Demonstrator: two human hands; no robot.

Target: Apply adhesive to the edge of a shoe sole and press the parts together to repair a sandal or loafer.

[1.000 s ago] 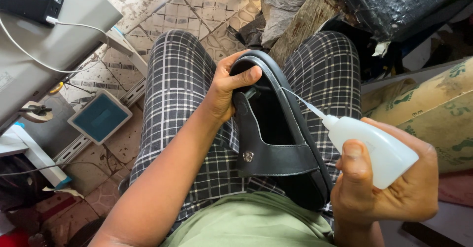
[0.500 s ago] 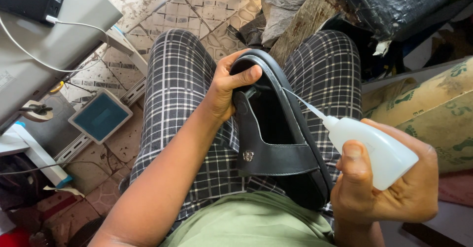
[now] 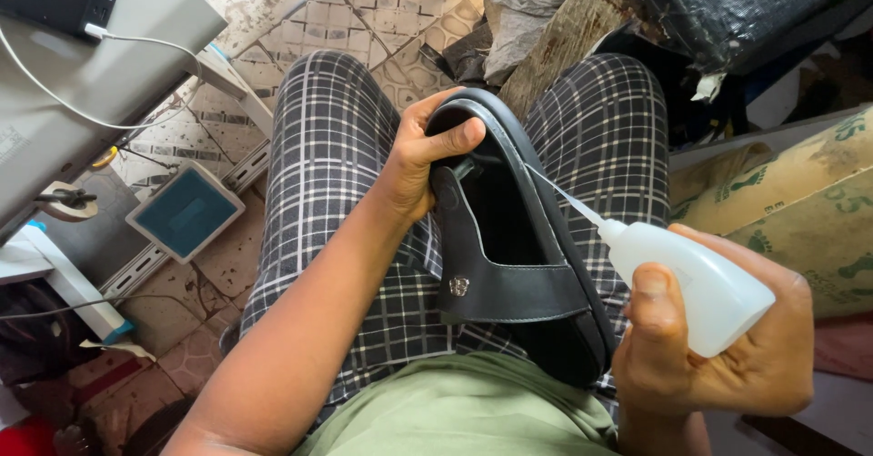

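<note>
A black leather shoe (image 3: 509, 283) with a small metal stud on its strap rests on my lap between my checked trouser legs. My left hand (image 3: 423, 160) grips the shoe's far end, thumb pressed over the rim. My right hand (image 3: 718, 347) holds a white squeeze bottle (image 3: 687, 283) at the lower right. The bottle's long thin nozzle points left and up, its tip touching the shoe's right edge near the far end.
A grey table (image 3: 100, 83) with a black device and white cable stands at the upper left. A small teal-faced box (image 3: 186, 212) lies on the tiled floor. Rolled brown printed sheets (image 3: 791, 192) and dark bundles crowd the right and top.
</note>
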